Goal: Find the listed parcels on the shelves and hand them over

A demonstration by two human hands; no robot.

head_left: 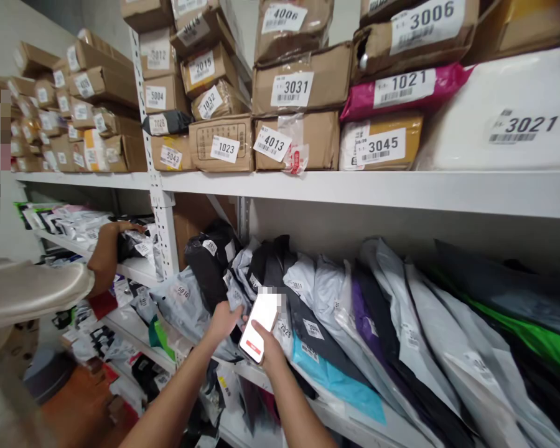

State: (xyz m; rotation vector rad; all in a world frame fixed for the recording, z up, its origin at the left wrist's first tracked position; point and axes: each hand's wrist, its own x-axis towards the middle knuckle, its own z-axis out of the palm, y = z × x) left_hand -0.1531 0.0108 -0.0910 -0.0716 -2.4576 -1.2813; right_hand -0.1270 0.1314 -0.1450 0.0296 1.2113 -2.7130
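Observation:
A smartphone (260,314) with a bright white screen and a red button near its bottom rests in my right hand (271,350), the thumb lying over the screen. Just left of it, my left hand (224,321) is closed at the lower edge of a small grey mailer bag (236,294) with a label. Around both hands, labelled mailer bags stand in a row on the shelf: a black package (208,264), a pale bag marked 5016 (180,302) and a white one marked 2023 (284,330). A bright blue bag (336,376) sticks out to the right.
Above runs a white shelf board (354,190) stacked with numbered cardboard boxes (298,84). A perforated metal upright (165,236) divides the shelving on the left. Beyond it, another person's arm (105,252) reaches into bags. Lower shelves hold more packages.

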